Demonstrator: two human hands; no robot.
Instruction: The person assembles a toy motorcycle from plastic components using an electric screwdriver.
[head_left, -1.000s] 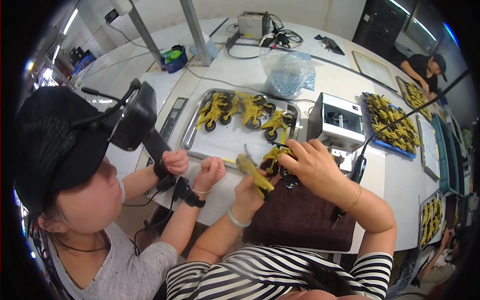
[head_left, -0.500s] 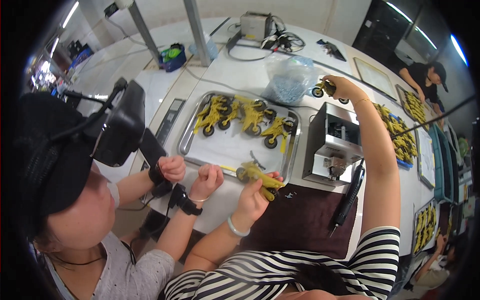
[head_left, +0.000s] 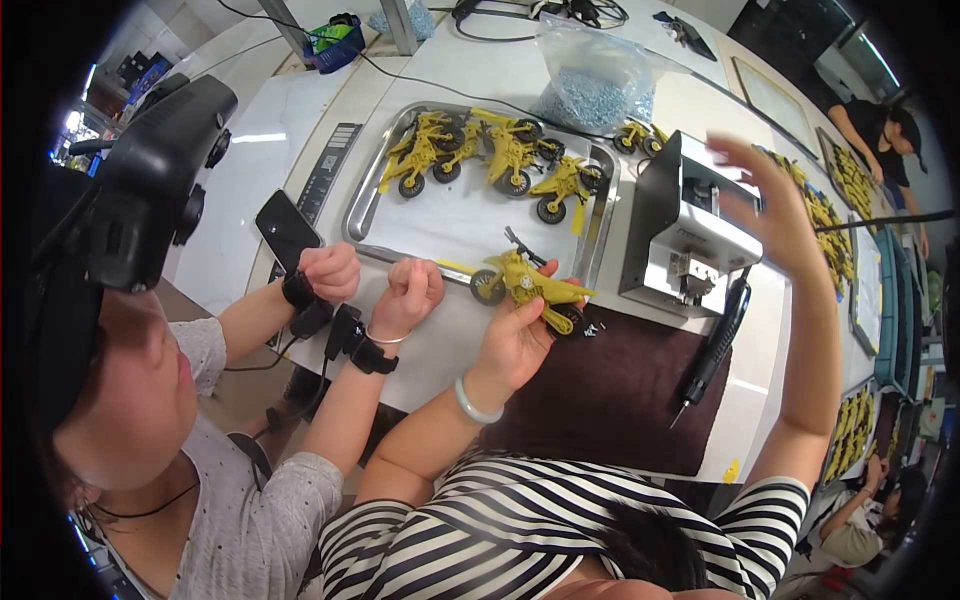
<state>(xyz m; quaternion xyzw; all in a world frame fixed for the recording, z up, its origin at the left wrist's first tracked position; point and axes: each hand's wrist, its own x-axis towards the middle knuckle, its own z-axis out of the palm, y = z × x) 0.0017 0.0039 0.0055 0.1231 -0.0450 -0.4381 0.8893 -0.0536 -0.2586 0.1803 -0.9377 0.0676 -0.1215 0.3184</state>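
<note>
Holding round-wheeled yellow toy motorcycle

Bare right hand blurred. Bare left hand partly hidden behind yellow plastic toy motorcycle. Tiny pale bits: kind unclear.

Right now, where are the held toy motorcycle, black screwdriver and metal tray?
Toy motorcycle (head_left: 520,276), head view, on its yellow body.
Black screwdriver (head_left: 714,350), head view, on its handle.
Metal tray (head_left: 378,182), head view, on its left rim.
</note>
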